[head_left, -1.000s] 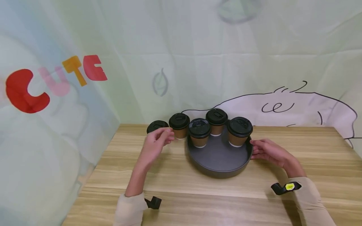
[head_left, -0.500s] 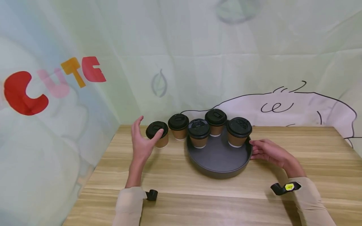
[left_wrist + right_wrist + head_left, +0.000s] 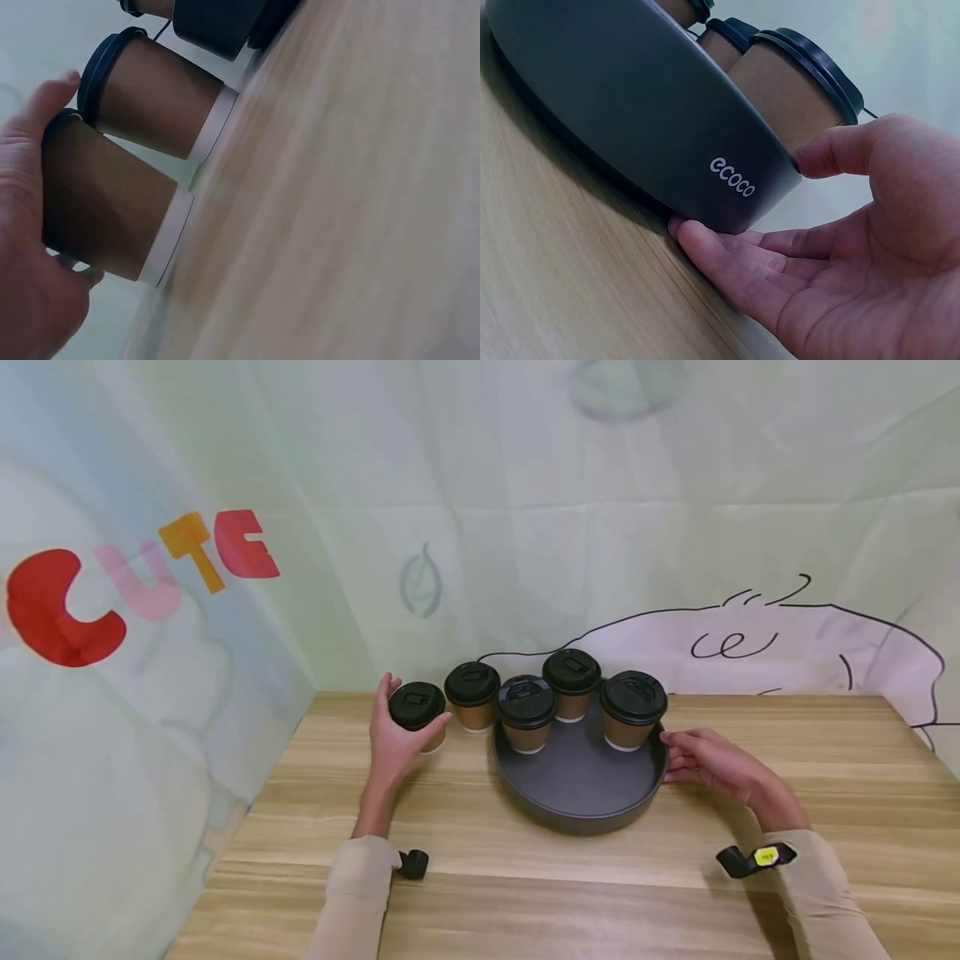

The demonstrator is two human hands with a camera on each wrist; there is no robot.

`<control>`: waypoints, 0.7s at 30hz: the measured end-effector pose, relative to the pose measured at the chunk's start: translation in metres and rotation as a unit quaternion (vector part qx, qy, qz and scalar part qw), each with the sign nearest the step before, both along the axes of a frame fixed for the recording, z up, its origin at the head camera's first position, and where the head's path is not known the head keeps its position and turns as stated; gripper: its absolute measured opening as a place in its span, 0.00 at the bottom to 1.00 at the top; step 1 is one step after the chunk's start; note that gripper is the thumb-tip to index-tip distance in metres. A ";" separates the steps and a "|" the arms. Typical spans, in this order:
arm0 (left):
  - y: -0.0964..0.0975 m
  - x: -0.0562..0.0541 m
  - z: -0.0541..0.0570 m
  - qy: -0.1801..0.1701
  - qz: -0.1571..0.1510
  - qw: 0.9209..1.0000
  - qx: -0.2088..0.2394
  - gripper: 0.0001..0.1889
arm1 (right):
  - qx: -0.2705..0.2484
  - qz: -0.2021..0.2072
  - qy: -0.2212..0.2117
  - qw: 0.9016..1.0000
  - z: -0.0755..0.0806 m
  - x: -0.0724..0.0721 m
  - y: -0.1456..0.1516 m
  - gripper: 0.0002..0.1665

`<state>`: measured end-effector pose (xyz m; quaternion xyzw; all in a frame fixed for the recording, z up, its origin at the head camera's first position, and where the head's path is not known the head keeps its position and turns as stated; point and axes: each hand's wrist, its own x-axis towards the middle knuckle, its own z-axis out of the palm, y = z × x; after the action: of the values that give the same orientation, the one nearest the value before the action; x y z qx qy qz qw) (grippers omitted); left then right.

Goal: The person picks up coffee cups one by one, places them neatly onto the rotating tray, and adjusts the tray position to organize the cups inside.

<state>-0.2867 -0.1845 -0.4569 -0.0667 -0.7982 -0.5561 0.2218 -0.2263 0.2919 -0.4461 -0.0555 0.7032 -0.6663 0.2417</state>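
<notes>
My left hand (image 3: 393, 750) wraps the leftmost paper coffee cup (image 3: 417, 703), thumb on one side and fingers on the other. This cup has a black lid and brown sleeve, and in the left wrist view its white base (image 3: 166, 238) is right at the tabletop. A second lidded cup (image 3: 474, 693) stands just to its right, outside the round dark grey tray (image 3: 585, 785). On the tray are three more such cups, at its left (image 3: 527, 714), back (image 3: 573, 681) and right (image 3: 633, 710). My right hand (image 3: 716, 764) grips the tray's right side, thumb at the rim and fingers under the lower edge.
The wood-grain table (image 3: 570, 902) extends in front of the tray and to both sides. A printed curtain (image 3: 480, 568) hangs directly behind the cups and along the left. White "ecoco" lettering (image 3: 732, 178) marks the tray's wall.
My left hand has spread open, moved to the left side of the leftmost cup, then closed in around it. The right hand stays on the tray, which has not moved.
</notes>
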 end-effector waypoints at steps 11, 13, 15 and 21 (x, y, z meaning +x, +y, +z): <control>0.004 -0.001 0.005 -0.017 0.019 1.000 -0.005 0.44 | -0.007 -0.001 0.003 1.000 -0.002 0.001 0.001 0.25; 0.005 -0.001 0.006 -0.017 0.018 1.000 -0.007 0.44 | -0.007 -0.002 0.003 1.000 -0.002 0.001 0.002 0.25; 0.006 0.001 0.009 -0.016 0.017 1.000 -0.007 0.44 | -0.006 -0.004 0.003 1.000 -0.002 0.001 0.001 0.25; 0.010 0.011 0.028 0.003 0.007 1.000 0.011 0.41 | 0.002 -0.012 0.001 1.000 -0.001 0.000 -0.001 0.27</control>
<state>-0.2757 -0.1749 -0.4288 -0.0605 -0.7919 -0.5627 0.2293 -0.2267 0.2905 -0.4470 -0.0477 0.7052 -0.6679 0.2333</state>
